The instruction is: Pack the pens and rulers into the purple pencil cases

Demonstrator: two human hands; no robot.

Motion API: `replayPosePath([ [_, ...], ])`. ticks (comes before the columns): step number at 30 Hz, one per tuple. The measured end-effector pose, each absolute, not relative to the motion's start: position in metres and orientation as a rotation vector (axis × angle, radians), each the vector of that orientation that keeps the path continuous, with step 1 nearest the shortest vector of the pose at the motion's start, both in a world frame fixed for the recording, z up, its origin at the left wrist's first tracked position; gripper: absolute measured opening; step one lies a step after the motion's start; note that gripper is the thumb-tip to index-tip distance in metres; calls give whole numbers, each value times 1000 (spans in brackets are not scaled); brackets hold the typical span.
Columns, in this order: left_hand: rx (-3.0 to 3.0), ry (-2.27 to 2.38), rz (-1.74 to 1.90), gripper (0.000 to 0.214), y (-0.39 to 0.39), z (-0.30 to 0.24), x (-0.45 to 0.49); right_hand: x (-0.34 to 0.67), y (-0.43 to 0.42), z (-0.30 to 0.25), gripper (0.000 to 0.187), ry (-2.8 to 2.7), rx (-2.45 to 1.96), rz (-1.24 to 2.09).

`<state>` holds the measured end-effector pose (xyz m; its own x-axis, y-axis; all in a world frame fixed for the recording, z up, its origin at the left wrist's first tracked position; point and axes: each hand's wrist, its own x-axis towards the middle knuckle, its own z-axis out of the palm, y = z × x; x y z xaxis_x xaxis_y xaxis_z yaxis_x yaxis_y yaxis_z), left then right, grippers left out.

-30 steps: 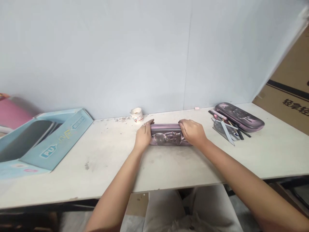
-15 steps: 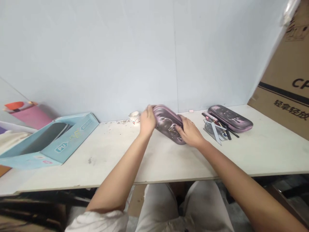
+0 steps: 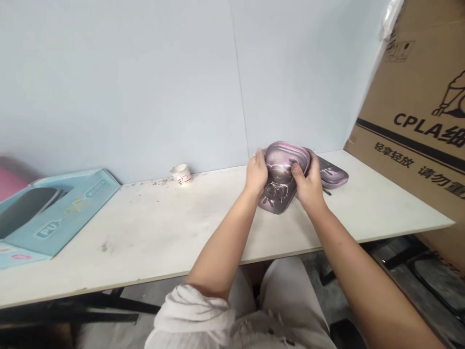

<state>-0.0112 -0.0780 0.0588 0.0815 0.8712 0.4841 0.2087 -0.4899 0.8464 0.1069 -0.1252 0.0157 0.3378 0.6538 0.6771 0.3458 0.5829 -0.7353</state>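
Note:
Between my two hands is a purple-grey hard-shell pencil case [image 3: 279, 182] with an embossed cartoon figure on its lid, held tilted above the table. My left hand [image 3: 256, 170] grips its left side, the fingertips mostly hidden behind it. On the other side my right hand [image 3: 311, 183] is closed around the edge, its thumb pressed on the lid. A second pencil case [image 3: 334, 175] of the same look lies on the table behind my right hand, partly covered. The dark tip of a pen [image 3: 326, 192] shows beside it.
A white paper cup [image 3: 181, 174] stands near the wall with dark crumbs [image 3: 160, 182] beside it. At the left lies an open light-blue box [image 3: 78, 208] holding something dark. A large cardboard box [image 3: 410, 131] rises at the right. The white table's front edge [image 3: 156, 278] runs before my legs.
The held pencil case has moved right and turned more upright, now hiding most of the stationery and part of the second case. My right thumb sits higher on it. The view has swung right.

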Motion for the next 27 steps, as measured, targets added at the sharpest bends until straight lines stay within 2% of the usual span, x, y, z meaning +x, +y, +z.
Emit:
replayPosePath([
  [6, 1668, 1202, 1426, 55, -91, -7, -37, 68, -133, -35, 62, -1328, -1169, 428],
  [10, 1782, 1371, 1318, 63, -109, -37, -60, 41, -132, -51, 67, -1385, -1283, 428],
  [18, 1890, 1799, 1240, 54, -144, -27, -214, -99, -118, -40, 58, -1724, -1071, 624],
  [23, 1838, 2207, 984, 53, -163, -26, -326, -204, -124, -44, 50, -1971, -991, 811],
  [27, 1854, 2375, 791, 52, -166, -25, -383, -255, -123, -46, 44, -2134, -1069, 833],
])
